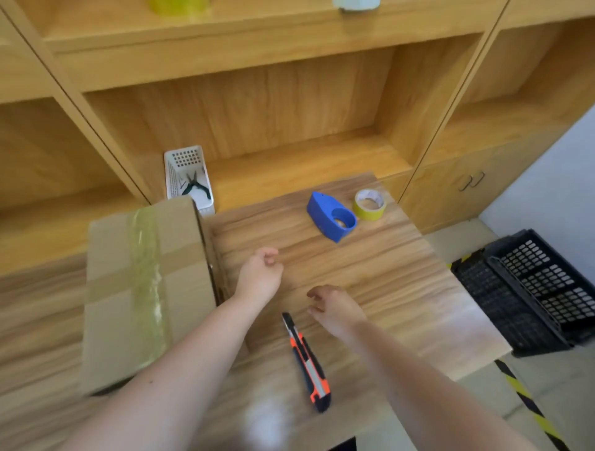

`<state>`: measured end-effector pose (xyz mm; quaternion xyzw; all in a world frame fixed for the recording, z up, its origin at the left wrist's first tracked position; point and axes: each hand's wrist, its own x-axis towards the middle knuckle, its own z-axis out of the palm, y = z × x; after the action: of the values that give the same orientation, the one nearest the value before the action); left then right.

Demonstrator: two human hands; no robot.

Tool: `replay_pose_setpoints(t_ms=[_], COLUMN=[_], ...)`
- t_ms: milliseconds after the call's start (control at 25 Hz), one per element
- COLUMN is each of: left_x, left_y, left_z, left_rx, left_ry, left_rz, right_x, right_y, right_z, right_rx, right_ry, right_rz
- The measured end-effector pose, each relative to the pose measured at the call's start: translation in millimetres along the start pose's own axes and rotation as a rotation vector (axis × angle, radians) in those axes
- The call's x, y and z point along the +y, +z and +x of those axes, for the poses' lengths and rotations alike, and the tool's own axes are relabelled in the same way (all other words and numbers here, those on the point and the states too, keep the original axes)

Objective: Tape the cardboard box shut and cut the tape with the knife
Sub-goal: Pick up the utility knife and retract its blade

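Cardboard box: left on the wooden table, flaps shut under a clear tape strip. White basket behind it, on the shelf, holds pliers. Left hand: fingers curled, empty. Knife: flat on the table between the forearms. Right hand: loosely spread, empty. Blue dispenser, yellow tape roll farther back. Black crate on the floor, right.

Motion-blurred right hand; edge-cropped shelf items.
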<state>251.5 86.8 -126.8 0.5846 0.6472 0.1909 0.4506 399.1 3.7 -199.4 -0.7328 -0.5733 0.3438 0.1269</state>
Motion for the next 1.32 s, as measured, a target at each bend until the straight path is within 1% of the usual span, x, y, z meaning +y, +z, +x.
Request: replay_pose_setpoints(t_ms=[120, 200, 280, 360, 440, 520, 560, 680, 760, 880, 960, 1040, 1120, 1200, 1320], left_x=[-8.9, -10.3, -9.5, -8.9, -7.9, -6.9, -7.3, -6.5, -3.3, -0.7, 0.4, 11.4, 24.6, 41.7, 69.1], left_y=[0.8, -1.7, -3.1, -1.6, 0.8, 0.7, 0.5, -0.8, -1.7, -1.3, 1.1, -2.6, -7.5, -12.3, -16.9], left_z=[-13.4, -15.8, -16.1, -16.2, -16.0, -15.1, -14.2, -12.8, -11.8, -14.4, -15.1, -15.4, -12.3, -7.1, 2.0], left_rx=[-0.065, -0.089, -0.118, -0.153, -0.175, -0.177, -0.169, -0.144, -0.110, -0.093, -0.127, -0.169, -0.197, -0.193, -0.172], left_ry=[0.039, 0.051, 0.040, 0.032, 0.032, 0.020, 0.014, 0.003, -0.021, -0.060, -0.073, -0.076, -0.062, -0.027, 0.024], left_rz=[0.036, 0.036, 0.009, -0.010, -0.028, -0.064, -0.086, -0.167, -0.213, -0.259, -0.309, -0.378, -0.454, -0.534, -0.594], right_x=[-2.6, -3.2, -4.9, -5.9, -9.0, -13.6, -15.0, -20.2, -28.3, -49.9, -65.2, -77.1, -84.4, -90.8, -98.1], right_y=[30.5, 45.9, 59.3, 72.8, 80.1, 77.8, 73.6, 56.2, 40.2, 13.2, -2.4, -18.4, -31.7, -48.1, -75.2], right_z=[-20.8, -32.3, -41.1, -44.7, -45.2, -44.8, -44.6, -39.8, -32.8, -22.6, -16.0, -8.7, -2.0, 5.8, 18.8], right_rx=[-0.040, -0.090, -0.122, -0.102, -0.082, -0.053, -0.031, 0.071, 0.189, 0.355, 0.391, 0.390, 0.409, 0.444, 0.459], right_ry=[0.170, 0.291, 0.372, 0.371, 0.339, 0.348, 0.368, 0.404, 0.362, 0.248, 0.174, 0.119, 0.083, 0.032, 0.038], right_rz=[-0.042, -0.117, -0.208, -0.252, -0.244, -0.155, -0.062, 0.329, 0.548, 0.719, 0.833, 0.874, 0.842, 0.819, 0.900])
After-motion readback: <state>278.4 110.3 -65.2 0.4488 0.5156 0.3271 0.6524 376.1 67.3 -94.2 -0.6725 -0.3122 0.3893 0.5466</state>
